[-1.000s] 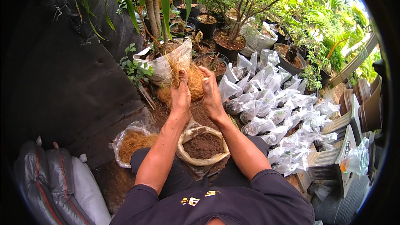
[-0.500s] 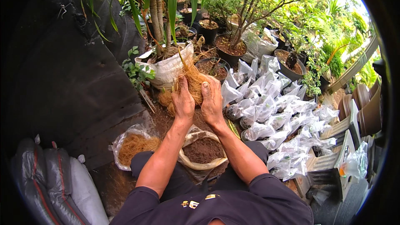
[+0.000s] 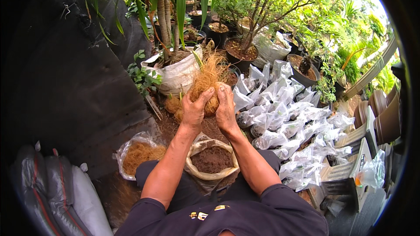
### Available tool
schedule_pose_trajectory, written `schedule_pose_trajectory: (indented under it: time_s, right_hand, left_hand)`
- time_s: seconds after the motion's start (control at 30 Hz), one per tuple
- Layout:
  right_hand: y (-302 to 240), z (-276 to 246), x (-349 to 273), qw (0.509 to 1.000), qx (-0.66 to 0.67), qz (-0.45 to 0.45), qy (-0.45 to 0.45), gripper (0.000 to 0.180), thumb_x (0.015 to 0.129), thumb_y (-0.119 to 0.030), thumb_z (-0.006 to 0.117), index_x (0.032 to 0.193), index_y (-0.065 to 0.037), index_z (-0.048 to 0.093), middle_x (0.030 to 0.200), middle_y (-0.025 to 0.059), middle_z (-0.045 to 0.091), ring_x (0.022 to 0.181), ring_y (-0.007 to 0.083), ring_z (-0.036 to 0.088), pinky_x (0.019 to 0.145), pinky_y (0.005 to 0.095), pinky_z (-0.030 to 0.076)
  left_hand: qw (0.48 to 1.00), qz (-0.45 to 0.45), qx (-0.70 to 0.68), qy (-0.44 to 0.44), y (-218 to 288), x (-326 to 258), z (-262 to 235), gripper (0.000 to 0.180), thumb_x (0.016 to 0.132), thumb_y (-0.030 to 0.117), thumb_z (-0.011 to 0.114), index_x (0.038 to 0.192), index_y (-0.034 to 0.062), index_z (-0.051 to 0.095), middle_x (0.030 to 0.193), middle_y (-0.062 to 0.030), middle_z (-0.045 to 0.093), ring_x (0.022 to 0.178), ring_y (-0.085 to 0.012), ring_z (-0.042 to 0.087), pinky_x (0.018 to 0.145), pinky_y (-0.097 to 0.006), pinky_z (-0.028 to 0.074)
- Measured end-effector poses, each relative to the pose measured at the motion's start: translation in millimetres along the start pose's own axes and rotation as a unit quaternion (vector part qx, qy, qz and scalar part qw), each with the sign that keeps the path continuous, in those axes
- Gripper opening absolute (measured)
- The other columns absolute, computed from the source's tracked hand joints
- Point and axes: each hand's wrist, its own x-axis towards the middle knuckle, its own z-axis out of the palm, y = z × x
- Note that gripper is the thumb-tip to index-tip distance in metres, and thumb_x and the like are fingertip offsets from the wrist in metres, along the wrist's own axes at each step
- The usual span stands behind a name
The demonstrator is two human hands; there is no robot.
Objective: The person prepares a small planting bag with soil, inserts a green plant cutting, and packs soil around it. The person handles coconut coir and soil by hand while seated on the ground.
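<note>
Fibre held between left hand and right hand, both curled round it; most projects to the far side.

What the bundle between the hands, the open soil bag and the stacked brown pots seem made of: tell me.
Bundle: dry, matte plant fibre, perhaps coconut husk; loose golden-brown strands stick out.
Open soil bag: probably thin plastic, slightly glossy; its pale rim is creased.
Stacked brown pots: likely plastic, smooth with a faint sheen.

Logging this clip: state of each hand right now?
Left hand: closed on the brown fibre bundle, left side.
Right hand: closed on the same bundle, right side.
</note>
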Motion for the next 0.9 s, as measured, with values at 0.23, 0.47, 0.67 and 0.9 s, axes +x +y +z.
schedule_pose_trajectory:
  time_s: [0.23,0.47,0.67,0.9]
  right_hand:
    - [-32,-14,-6,0.910,-0.278,-0.299,-0.076,0.058,0.100,-0.051,0.040,0.140,-0.009,0.049,0.145,0.0156,0.044,0.140,0.0297,0.033,0.111,0.0469,0.014]
    - [-31,-8,-8,0.929,-0.278,-0.244,-0.010,0.057,0.099,-0.043,0.047,0.144,-0.008,0.043,0.145,0.0152,0.046,0.141,0.0312,0.033,0.111,0.0482,0.013]
    - [-31,-8,-9,0.872,-0.379,-0.296,-0.088,0.037,0.095,-0.035,0.054,0.124,-0.014,0.064,0.143,0.0066,0.050,0.140,0.0291,0.035,0.111,0.0523,0.009]
    - [-27,-4,-13,0.892,-0.341,-0.291,-0.054,0.040,0.097,-0.031,0.051,0.131,-0.009,0.057,0.144,0.0152,0.047,0.138,0.0314,0.038,0.113,0.0502,0.010]
  left_hand:
    - [0.985,0.120,0.121,0.013,-6,10,-10,0.044,0.087,0.020,0.076,0.114,-0.0085,0.056,0.100,-0.0093,0.068,0.090,-0.0138,0.063,0.083,-0.027,0.051]
    - [0.995,0.083,0.057,0.027,-13,7,-6,0.054,0.095,0.041,0.058,0.121,-0.0063,0.053,0.117,-0.0134,0.059,0.105,-0.0184,0.056,0.092,-0.031,0.045]
    - [0.997,0.032,0.062,0.029,-14,10,-12,0.071,0.102,0.057,0.029,0.125,-0.0061,0.052,0.120,-0.0173,0.057,0.113,-0.0225,0.054,0.102,-0.039,0.039]
    - [0.979,0.149,0.124,0.064,-25,24,-31,0.068,0.104,0.054,0.024,0.126,-0.0033,0.053,0.121,-0.0162,0.059,0.107,-0.0224,0.059,0.098,-0.036,0.046]
